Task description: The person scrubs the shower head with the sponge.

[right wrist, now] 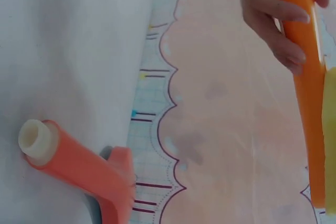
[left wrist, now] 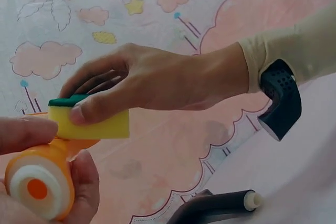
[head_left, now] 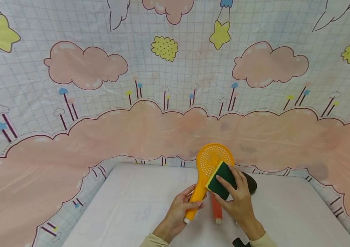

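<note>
A yellow-orange shower head (head_left: 214, 151) is tilted up in front of me, its perforated face showing in the head view. My left hand (head_left: 176, 209) grips it round the handle, near the white-ended connector. In my right hand (head_left: 241, 202) I hold a sponge (head_left: 224, 178), green on its outer side and yellow beneath. The sponge lies over the lower right of the face, near the neck. Its yellow side (left wrist: 107, 125) is toward the shower head, with my right thumb along its edge in the left wrist view. Part of the spray face is hidden behind it.
A coral shower head (right wrist: 79, 161) lies on the white table (head_left: 116, 206), partly hidden by my right hand in the head view. Beside it rests a black shower head (head_left: 251, 183). Cloth printed with clouds (head_left: 85, 65) rises behind the table.
</note>
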